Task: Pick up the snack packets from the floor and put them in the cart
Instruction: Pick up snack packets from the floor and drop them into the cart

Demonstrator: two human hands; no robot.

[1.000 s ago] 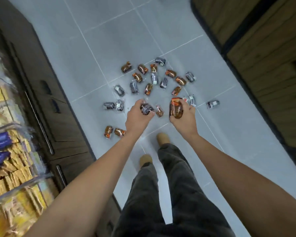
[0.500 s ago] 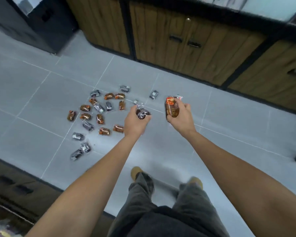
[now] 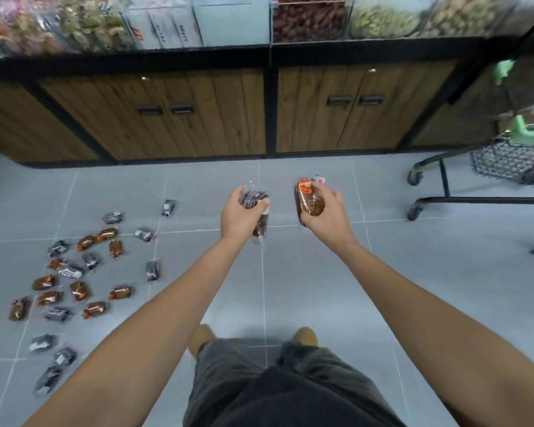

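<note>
My left hand (image 3: 241, 215) grips dark snack packets (image 3: 255, 200), one of them hanging below the fist. An orange-brown bunch of snack packets (image 3: 309, 197) is held in my right hand (image 3: 326, 215). Both hands are raised in front of me above the grey tiled floor. Several more orange and dark packets (image 3: 80, 272) lie scattered on the floor at the lower left. The cart (image 3: 506, 155), a black wire basket with green plastic parts on a wheeled frame, stands at the far right, partly cut off by the frame edge.
Wooden cabinet doors (image 3: 198, 118) with black handles run along the far side, under clear bins of bulk snacks (image 3: 305, 20). The cart's lower frame and wheels (image 3: 415, 211) reach onto the floor right of my right hand. My feet (image 3: 304, 335) stand on the tiles below.
My view has swung right, from the packet pile to the cabinets and the cart. The pile now lies at the lower left. Both hands still hold their packets.
</note>
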